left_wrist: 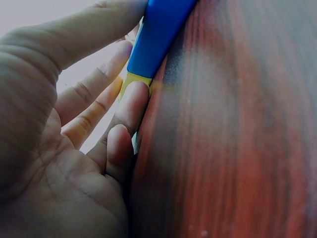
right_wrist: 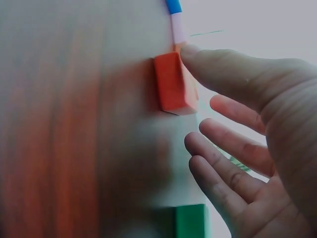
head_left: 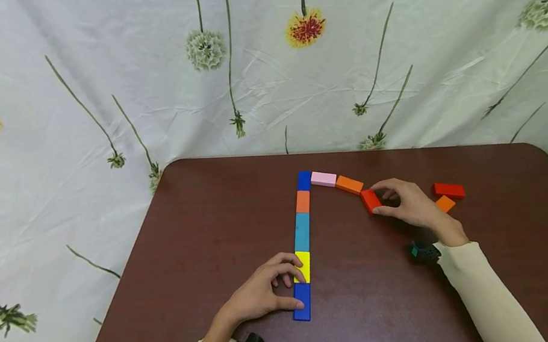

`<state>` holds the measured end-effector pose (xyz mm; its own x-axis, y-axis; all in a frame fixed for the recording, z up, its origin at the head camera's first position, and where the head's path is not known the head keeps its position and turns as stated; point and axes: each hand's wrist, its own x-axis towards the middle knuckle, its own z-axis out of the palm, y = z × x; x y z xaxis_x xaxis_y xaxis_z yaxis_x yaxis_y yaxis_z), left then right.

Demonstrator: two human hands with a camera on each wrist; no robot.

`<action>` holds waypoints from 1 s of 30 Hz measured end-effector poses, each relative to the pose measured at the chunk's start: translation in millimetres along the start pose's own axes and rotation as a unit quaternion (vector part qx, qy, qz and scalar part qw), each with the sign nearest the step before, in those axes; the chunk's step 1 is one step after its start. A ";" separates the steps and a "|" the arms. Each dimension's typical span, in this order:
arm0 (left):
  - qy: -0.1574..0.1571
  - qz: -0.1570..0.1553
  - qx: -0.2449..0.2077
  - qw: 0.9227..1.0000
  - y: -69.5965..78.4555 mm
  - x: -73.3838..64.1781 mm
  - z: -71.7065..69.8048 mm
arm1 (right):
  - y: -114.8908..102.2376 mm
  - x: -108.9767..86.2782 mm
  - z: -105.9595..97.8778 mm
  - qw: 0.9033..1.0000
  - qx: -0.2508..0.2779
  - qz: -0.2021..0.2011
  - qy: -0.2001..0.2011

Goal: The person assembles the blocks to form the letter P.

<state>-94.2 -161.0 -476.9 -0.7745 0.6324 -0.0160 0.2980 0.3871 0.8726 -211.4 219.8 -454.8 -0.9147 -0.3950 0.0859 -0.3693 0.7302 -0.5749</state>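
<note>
In the head view my left hand [head_left: 262, 292] lies over the near end of a row of flat blocks, fingers loosely bent. Its fingertips rest at the yellow block [head_left: 303, 259] and its thumb at the nearest dark blue block [head_left: 302, 306]. My right hand [head_left: 407, 205] is at a red block [head_left: 370, 201], thumb by one end and forefinger by the other. In the right wrist view the thumb overlaps the red block [right_wrist: 173, 82], while the other fingers are spread apart from it. In the left wrist view, the blue block [left_wrist: 158, 37] stands beside the thumb.
The row continues with teal [head_left: 302, 232], salmon [head_left: 303, 201] and blue [head_left: 304, 181] blocks, then pink [head_left: 324, 179] and orange [head_left: 350, 184] ones curving right. Another red block [head_left: 448, 190] and an orange block [head_left: 445, 204] lie beyond my right hand. A green block [right_wrist: 190, 221] is near it.
</note>
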 end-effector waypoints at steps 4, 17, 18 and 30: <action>0.001 0.005 0.005 1.000 -0.1 1.1 -1.0 | 0.6 -3.0 -7.2 1.000 0.000 0.007 0.006; -0.002 0.000 0.007 1.000 2.9 1.6 -3.0 | 14.4 -28.1 -31.3 0.999 -0.028 -0.014 0.034; -0.002 -0.001 0.006 1.000 2.9 1.4 -2.7 | 15.9 -30.8 -32.8 0.999 -0.030 -0.016 0.038; -0.002 -0.006 0.001 1.000 2.3 -0.7 -1.6 | 34.3 -64.7 -40.6 0.996 -0.047 0.006 0.081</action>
<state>-93.8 -161.6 -474.2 -0.7757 0.6305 -0.0293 0.2894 0.3965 0.8713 -171.5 293.0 -447.0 -0.9307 -0.2971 0.2135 -0.3653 0.7861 -0.4986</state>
